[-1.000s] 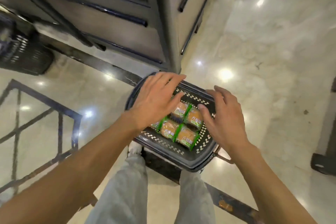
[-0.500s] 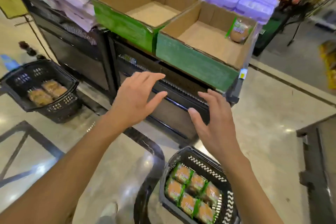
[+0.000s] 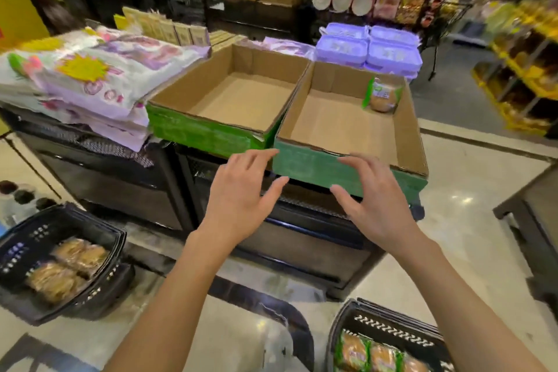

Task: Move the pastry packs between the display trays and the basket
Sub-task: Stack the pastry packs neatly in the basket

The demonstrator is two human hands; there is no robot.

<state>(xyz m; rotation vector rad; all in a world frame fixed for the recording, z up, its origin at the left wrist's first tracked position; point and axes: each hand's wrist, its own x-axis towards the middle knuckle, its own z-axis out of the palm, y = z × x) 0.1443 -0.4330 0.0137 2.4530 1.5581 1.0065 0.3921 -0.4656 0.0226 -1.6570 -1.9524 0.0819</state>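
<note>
Our left hand point(image 3: 241, 205) and right hand point(image 3: 374, 205) hover spread and empty before the right display tray point(image 3: 317, 164), whose last pastry pack point(image 3: 383, 95) stands in the far right corner, nearer our right hand.

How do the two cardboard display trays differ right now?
The left tray holds nothing, while the right tray holds one pastry pack standing in its far right corner. The left tray's front is brighter green, the right tray's a duller green. The right tray sits nearer the open hands. Both are shallow, open-topped brown cardboard, set side by side.
</note>
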